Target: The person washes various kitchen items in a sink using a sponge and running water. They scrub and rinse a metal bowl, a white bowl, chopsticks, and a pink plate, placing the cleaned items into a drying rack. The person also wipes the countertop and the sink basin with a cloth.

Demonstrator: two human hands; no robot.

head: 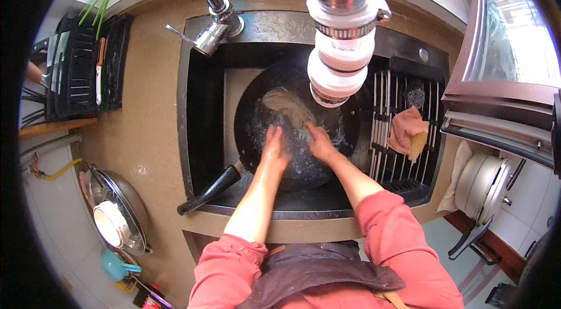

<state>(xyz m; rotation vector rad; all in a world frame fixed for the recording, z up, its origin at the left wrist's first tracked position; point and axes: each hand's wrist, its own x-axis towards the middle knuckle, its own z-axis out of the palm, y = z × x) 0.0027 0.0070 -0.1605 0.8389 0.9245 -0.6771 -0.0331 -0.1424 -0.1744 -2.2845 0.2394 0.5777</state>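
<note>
A large dark wok [302, 173] with a black handle [210, 190] sits in the sink, holding cloudy water. My left hand [275, 147] is inside it at the left, fingers pointing away from me; whether they grip anything is unclear. My right hand [321, 142] reaches in from the right, its fingertips at the near end of a wet, greyish-beige cloth-like piece [287, 105]. Water blurs the fingertips. The faucet's white nozzle [337, 77] hangs over the wok's far right part.
A metal rack [381, 133] at the sink's right bears a pink cloth [403, 129] and a wire scourer [415, 96]. A chrome tap lever [182, 35] stands behind the sink. Left are a knife holder [79, 72] and a steel bowl [131, 195]; right, a lidded pot [475, 186].
</note>
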